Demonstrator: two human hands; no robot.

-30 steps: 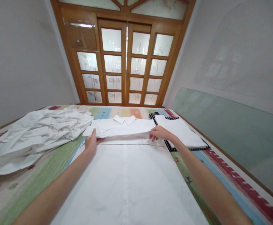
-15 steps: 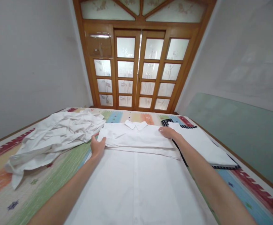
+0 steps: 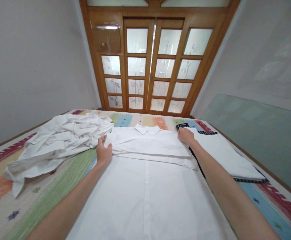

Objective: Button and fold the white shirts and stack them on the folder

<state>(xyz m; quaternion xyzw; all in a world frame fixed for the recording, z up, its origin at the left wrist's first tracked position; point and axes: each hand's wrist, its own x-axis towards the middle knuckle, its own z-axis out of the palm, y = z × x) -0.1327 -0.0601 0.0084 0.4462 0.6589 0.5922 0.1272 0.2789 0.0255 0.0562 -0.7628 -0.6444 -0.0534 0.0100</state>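
A white button-up shirt (image 3: 145, 193) lies flat and face up on the patterned cover, its collar (image 3: 147, 129) at the far end. White sleeve fabric (image 3: 147, 150) runs across the chest in a folded band. At the band's left end, my left hand (image 3: 104, 150) grips the cloth between thumb and fingers. My right hand (image 3: 186, 135) is closed on the shirt's far right corner near the shoulder; its fingertips are partly hidden. Both forearms reach along the sides of the shirt.
A crumpled heap of white cloth (image 3: 65, 140) lies to the left. On the right is a folded white garment with black striped trim (image 3: 227, 153). The multicoloured cover (image 3: 45, 193) spreads underneath. Beyond stand wooden glazed doors (image 3: 150, 66); a pale green panel (image 3: 255, 126) leans along the right wall.
My right hand has shifted slightly outward to the right along the shirt's far edge. My left hand stays at the left end of the band. The view has tipped down a little.
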